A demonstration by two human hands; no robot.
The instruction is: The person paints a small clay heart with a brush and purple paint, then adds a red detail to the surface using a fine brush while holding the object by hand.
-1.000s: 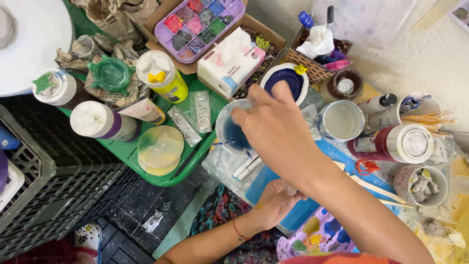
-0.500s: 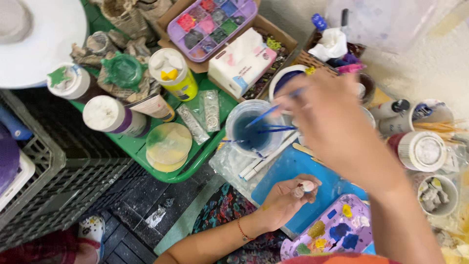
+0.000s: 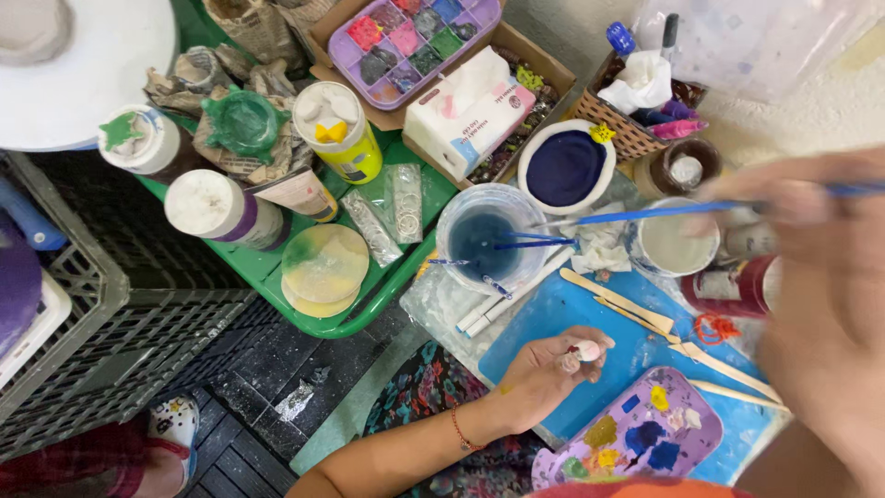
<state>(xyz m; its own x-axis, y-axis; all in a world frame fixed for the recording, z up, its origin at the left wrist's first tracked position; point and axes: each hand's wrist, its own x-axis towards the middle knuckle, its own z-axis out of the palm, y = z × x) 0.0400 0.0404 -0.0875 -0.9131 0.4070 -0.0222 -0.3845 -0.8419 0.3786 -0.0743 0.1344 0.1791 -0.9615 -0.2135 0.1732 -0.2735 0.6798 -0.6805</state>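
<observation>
A person sits over a crowded painting spot on a dark, paint-flecked plank floor, where a green plastic tray carries white-capped paint bottles and a stained round disc, with black plastic crates alongside. The left hand rests above a blue work mat, fingertips pinched on a small white rounded piece touched with red. The right hand, close to the lens and badly blurred, grips a thin blue-handled paintbrush whose tip reaches toward a clear plastic cup of blue water, where more brushes stand. A purple paint palette with yellow and blue dabs lies near the lower edge, and pale wooden sticks lie across the mat. Behind, a cardboard box holds a purple tray of paint wells. What the small piece is cannot be made out; the right arm hides the mat's far side, and a white round surface is cut off at top left.
</observation>
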